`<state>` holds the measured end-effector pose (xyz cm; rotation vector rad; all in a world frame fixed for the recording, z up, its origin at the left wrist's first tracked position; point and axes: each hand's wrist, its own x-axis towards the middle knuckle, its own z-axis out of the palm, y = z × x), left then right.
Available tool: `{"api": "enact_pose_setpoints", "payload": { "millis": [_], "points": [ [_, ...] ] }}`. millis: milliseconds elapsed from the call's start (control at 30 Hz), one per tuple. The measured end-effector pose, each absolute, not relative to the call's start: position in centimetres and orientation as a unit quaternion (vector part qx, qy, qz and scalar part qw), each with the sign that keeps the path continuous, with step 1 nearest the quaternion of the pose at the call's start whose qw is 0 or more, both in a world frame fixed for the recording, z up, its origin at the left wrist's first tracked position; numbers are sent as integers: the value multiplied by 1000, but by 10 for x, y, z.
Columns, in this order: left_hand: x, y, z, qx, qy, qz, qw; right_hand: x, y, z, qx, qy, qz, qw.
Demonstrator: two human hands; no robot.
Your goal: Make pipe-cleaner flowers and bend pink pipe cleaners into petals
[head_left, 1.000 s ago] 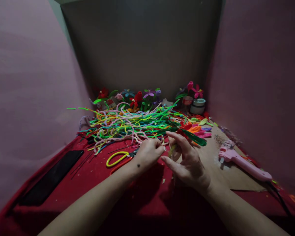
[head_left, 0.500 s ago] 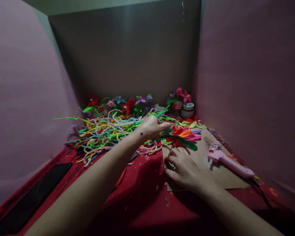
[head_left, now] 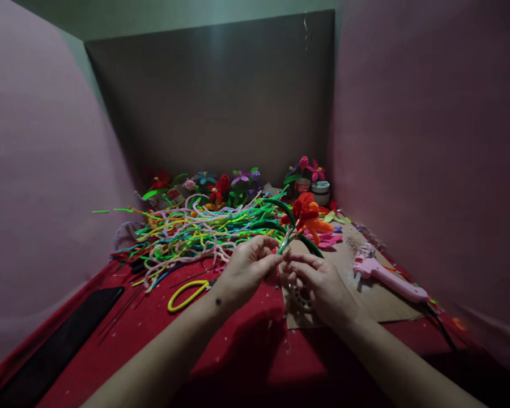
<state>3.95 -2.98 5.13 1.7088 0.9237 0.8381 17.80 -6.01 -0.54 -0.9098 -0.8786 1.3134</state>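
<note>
I have the flower (head_left: 306, 212) just beyond my fingertips, held up near the pile (head_left: 204, 224). My left hand (head_left: 249, 269) pinches the base of its stem (head_left: 285, 241). My right hand's (head_left: 323, 286) fingertips are drawn together beside that base; I cannot tell what they grip. The stem's long axis slants up, away and rightward, bloom at the far end.
</note>
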Motion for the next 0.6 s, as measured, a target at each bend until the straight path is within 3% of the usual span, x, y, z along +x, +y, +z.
{"api": "enact_pose_setpoints", "payload": {
  "millis": [233,600],
  "points": [
    [31,-47,39,736,361,422,387,163,-61,18,-250,-274,599,710],
    [33,-55,37,628,308,463,544,154,-53,22,-213,-271,632,695]
  ]
}}
